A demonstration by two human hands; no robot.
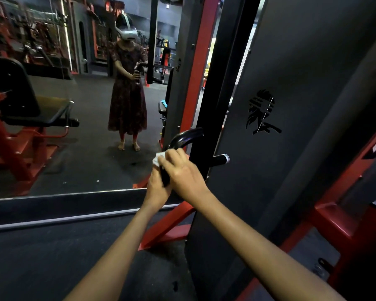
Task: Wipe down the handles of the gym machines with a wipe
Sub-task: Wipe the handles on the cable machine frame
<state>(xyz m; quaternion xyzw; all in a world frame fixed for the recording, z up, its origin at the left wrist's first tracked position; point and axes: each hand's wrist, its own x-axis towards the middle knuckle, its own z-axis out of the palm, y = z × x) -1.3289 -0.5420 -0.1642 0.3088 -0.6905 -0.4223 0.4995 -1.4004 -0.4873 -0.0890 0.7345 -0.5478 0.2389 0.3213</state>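
White wipe [157, 159] on the black curved handle [186, 137]: I'm mid-wipe on this machine.
My right hand [182, 170] curls round the wipe on the grip; my left hand [157, 184] clasps the bar below. Next, I judge, work up the bend. The grey panel [302, 105] bears a cut-out logo [262, 112], no readable writing.

— How is the handle [183, 137] looking?
— Glossy black, gleaming like polished metal; the wipe [157, 159] is looking soft and papery.
— The panel [291, 105]?
— Showing matt grey; the floor [74, 257] is looking rough.
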